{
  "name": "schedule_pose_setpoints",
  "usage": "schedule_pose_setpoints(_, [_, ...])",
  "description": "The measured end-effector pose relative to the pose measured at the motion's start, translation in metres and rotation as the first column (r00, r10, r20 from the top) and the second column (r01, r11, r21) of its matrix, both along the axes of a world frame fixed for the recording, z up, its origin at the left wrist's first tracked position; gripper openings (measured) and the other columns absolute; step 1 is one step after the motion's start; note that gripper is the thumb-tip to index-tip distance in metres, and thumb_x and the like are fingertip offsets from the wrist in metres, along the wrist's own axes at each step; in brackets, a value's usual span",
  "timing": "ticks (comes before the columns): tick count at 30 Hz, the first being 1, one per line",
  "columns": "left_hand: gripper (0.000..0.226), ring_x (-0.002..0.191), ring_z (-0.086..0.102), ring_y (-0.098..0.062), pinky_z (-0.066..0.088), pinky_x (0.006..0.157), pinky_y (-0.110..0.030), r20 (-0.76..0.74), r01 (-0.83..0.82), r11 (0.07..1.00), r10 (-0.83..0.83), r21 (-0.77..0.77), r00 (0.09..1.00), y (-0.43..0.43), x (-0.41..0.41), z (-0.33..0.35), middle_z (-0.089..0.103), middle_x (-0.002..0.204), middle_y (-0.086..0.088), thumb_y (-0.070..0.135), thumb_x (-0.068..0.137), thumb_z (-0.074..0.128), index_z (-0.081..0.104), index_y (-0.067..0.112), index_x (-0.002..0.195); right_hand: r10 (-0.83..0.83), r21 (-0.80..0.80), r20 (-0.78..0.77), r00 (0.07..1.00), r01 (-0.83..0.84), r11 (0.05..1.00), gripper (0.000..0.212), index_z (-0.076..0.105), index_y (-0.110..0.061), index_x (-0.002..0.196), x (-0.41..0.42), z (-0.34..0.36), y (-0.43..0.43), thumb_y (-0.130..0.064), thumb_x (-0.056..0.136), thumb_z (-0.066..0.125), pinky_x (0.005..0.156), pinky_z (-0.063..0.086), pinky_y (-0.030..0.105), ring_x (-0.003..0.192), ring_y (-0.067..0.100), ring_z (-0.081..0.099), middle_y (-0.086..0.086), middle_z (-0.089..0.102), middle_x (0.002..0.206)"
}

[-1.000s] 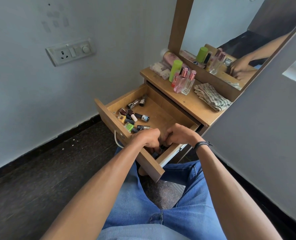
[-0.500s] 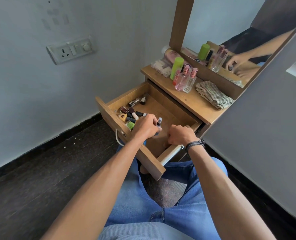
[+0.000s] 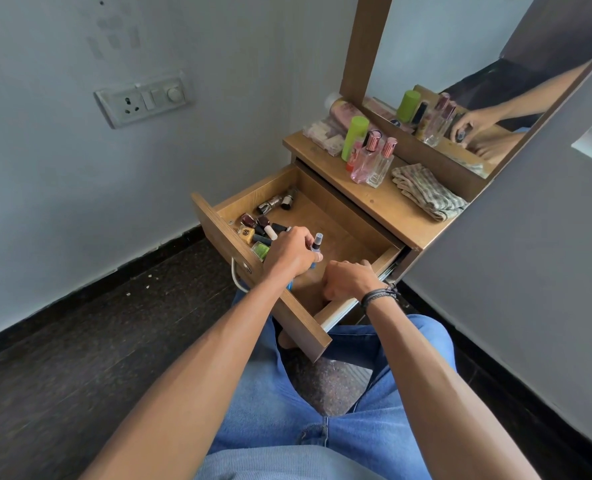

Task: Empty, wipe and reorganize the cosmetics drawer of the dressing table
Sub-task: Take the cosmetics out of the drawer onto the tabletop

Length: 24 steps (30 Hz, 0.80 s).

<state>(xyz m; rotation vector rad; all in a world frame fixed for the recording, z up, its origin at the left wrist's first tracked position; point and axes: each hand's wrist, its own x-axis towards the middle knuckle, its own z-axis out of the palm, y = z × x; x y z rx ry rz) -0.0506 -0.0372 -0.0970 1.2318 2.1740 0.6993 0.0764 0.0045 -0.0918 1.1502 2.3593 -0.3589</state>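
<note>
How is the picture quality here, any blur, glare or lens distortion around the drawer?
Head view: the wide-angle lens slightly bows the skirting; light is soft and even, no glare; the drawer, the left hand and its small spray bottle are sharp.

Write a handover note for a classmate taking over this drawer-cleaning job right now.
Left hand grips a small spray bottle above the open drawer.
Right hand is curled in the drawer's near right corner; any hold is hidden.
Nail polish bottles lie in the drawer.
Perfume bottles and a folded cloth sit on the tabletop.
Done: drawer open, emptying underway.
To do: finish emptying, wipe, reorganize.
</note>
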Motion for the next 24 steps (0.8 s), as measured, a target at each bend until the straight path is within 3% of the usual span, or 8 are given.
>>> schedule_pose_setpoints(3, [0.025, 0.086, 0.059, -0.018, 0.044, 0.063, -0.029, 0.002, -0.01, 1.0, 0.01, 0.008, 1.0, -0.001, 0.0, 0.001, 0.063, 0.098, 0.003, 0.03, 0.085, 0.08, 0.058, 0.025, 0.095, 0.01, -0.05, 0.017, 1.0, -0.009, 0.999, 0.02, 0.048, -0.022, 0.073, -0.001, 0.006, 0.001, -0.026, 0.09, 0.058, 0.088, 0.034, 0.042, 0.08, 0.018, 0.051, -0.006, 0.053, 0.077])
schedule_pose_setpoints(8, [0.024, 0.08, 0.058, -0.017, 0.041, 0.058, -0.027, -0.008, -0.018, 1.0, 0.019, 0.024, 1.0, -0.001, 0.001, 0.002, 0.06, 0.09, 0.005, 0.029, 0.084, 0.081, 0.059, 0.024, 0.092, 0.024, -0.107, -0.022, 0.999, -0.026, 0.994, 0.013, 0.066, -0.016, 0.098, -0.004, 0.014, -0.004, -0.026, 0.09, 0.064, 0.088, 0.046, 0.039, 0.084, 0.019, 0.057, -0.002, 0.064, 0.09])
schedule_pose_setpoints(11, [0.023, 0.072, 0.055, -0.012, 0.035, 0.052, -0.024, -0.005, -0.034, 0.999, 0.034, 0.03, 0.999, -0.001, 0.0, 0.003, 0.059, 0.085, 0.008, 0.03, 0.084, 0.081, 0.06, 0.025, 0.09, -0.013, -0.157, -0.142, 0.99, -0.01, 0.987, 0.022, 0.074, -0.018, 0.108, 0.001, 0.022, -0.005, -0.02, 0.087, 0.069, 0.085, 0.055, 0.036, 0.091, 0.02, 0.064, 0.0, 0.071, 0.102])
schedule_pose_setpoints(14, [0.022, 0.073, 0.058, -0.01, 0.035, 0.051, -0.023, 0.036, -0.042, 0.998, 0.041, 0.042, 0.999, 0.0, -0.001, 0.003, 0.06, 0.082, 0.011, 0.029, 0.084, 0.081, 0.06, 0.026, 0.089, -0.113, -0.151, -0.294, 0.949, 0.071, 0.986, 0.017, 0.074, -0.024, 0.101, 0.017, 0.034, -0.001, -0.024, 0.085, 0.078, 0.077, 0.054, 0.027, 0.087, 0.014, 0.065, -0.006, 0.07, 0.098])
schedule_pose_setpoints(17, [0.021, 0.077, 0.062, -0.011, 0.04, 0.054, -0.023, 0.083, -0.069, 0.995, 0.063, 0.074, 0.995, 0.001, -0.003, 0.003, 0.067, 0.088, 0.008, 0.027, 0.084, 0.081, 0.063, 0.023, 0.093, -0.245, -0.128, -0.48, 0.842, 0.209, 0.969, 0.019, 0.068, -0.026, 0.092, 0.037, 0.055, 0.012, -0.02, 0.082, 0.082, 0.066, 0.053, 0.019, 0.076, 0.006, 0.067, -0.008, 0.07, 0.089])
schedule_pose_setpoints(20, [0.02, 0.08, 0.063, -0.013, 0.04, 0.054, -0.022, 0.086, -0.09, 0.991, 0.082, 0.102, 0.993, 0.002, -0.003, 0.004, 0.067, 0.087, 0.008, 0.029, 0.084, 0.079, 0.063, 0.023, 0.094, -0.321, -0.091, -0.674, 0.666, 0.357, 0.93, 0.019, 0.07, -0.023, 0.094, 0.052, 0.077, 0.032, -0.015, 0.082, 0.082, 0.05, 0.046, 0.01, 0.06, -0.001, 0.067, -0.009, 0.07, 0.082])
schedule_pose_setpoints(22, [0.021, 0.079, 0.063, -0.012, 0.039, 0.054, -0.02, 0.1, -0.101, 0.988, 0.089, 0.119, 0.991, 0.002, -0.004, 0.003, 0.065, 0.085, 0.01, 0.03, 0.084, 0.08, 0.061, 0.025, 0.091, -0.35, -0.089, -0.778, 0.521, 0.461, 0.883, 0.018, 0.072, -0.024, 0.093, 0.056, 0.089, 0.049, -0.014, 0.081, 0.082, 0.061, 0.055, 0.022, 0.071, 0.008, 0.07, -0.007, 0.07, 0.09])
schedule_pose_setpoints(24, [0.023, 0.08, 0.062, -0.011, 0.041, 0.056, -0.021, 0.119, -0.11, 0.985, 0.095, 0.131, 0.988, 0.002, -0.004, 0.003, 0.063, 0.085, 0.011, 0.03, 0.084, 0.081, 0.059, 0.028, 0.09, -0.341, -0.063, -0.833, 0.435, 0.538, 0.84, 0.021, 0.075, -0.023, 0.095, 0.057, 0.094, 0.069, -0.012, 0.077, 0.081, 0.072, 0.056, 0.031, 0.083, 0.015, 0.068, -0.003, 0.07, 0.097])
